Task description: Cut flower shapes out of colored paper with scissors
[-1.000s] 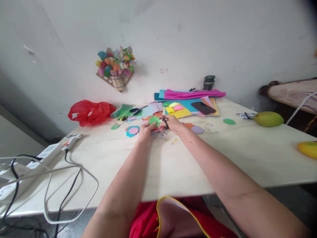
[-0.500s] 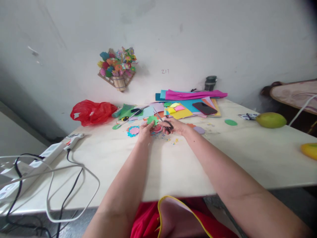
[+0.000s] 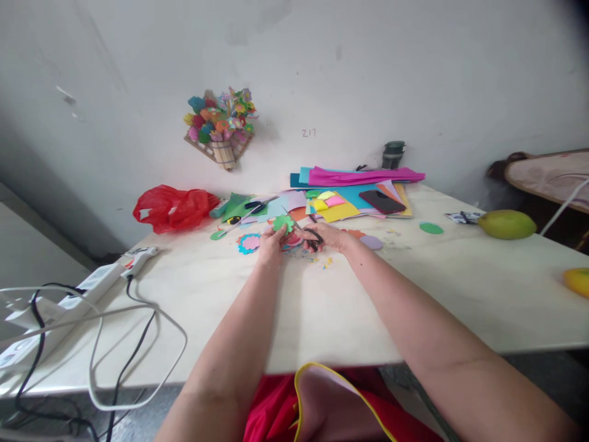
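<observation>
- Green paper flower (image 3: 282, 223) over the middle of the desk (image 3: 331, 313), pinched in the left hand (image 3: 271, 239)!
- Right hand (image 3: 327, 236) wraps the dark-handled scissors (image 3: 315, 232), close beside that flower.
- Up on the wall (image 3: 350, 80), a holder of bundled sticks (image 3: 224, 155) brims with colourful paper blooms (image 3: 219, 115).
- Red plastic bag (image 3: 173, 210) slumps over on the left; can't make out its contents.
- Dark cup (image 3: 393, 155) stands at the back, insides hidden.

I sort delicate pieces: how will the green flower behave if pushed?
The green flower looks like thin paper, so it's probably light. Gripped at its edge by the left hand, it shows no clear droop, suggesting some stiffness. Its notched rim might bend.
</observation>
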Demonstrator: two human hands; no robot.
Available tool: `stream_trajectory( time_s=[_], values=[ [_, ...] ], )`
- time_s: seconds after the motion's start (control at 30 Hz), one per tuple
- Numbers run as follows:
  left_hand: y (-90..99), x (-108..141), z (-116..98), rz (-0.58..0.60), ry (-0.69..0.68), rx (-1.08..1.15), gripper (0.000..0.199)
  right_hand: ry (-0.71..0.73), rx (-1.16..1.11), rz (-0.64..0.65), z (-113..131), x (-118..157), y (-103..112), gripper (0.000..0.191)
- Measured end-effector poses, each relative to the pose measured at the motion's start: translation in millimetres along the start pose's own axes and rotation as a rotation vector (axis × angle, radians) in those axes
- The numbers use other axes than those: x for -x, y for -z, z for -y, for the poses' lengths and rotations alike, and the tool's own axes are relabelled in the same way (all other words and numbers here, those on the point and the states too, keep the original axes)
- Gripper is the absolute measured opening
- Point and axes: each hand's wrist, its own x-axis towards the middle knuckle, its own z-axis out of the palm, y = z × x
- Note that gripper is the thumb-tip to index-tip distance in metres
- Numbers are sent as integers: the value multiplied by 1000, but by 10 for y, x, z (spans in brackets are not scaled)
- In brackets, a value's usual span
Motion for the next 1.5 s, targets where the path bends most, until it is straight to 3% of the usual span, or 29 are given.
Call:
stream_trajectory(
  time_s=[0.4, 0.87, 1.5],
  values=[
    [-20, -16, 37, -18, 2, 72, 23, 4, -18, -8, -16, 2, -9, 42],
    [-86, 14, 18, -141, 70, 85, 15, -16, -1, -54, 45, 30, -99, 38],
    [-39, -35, 73, -130, 40, 55, 20, -24, -54, -53, -30, -39, -93, 24]
  ],
)
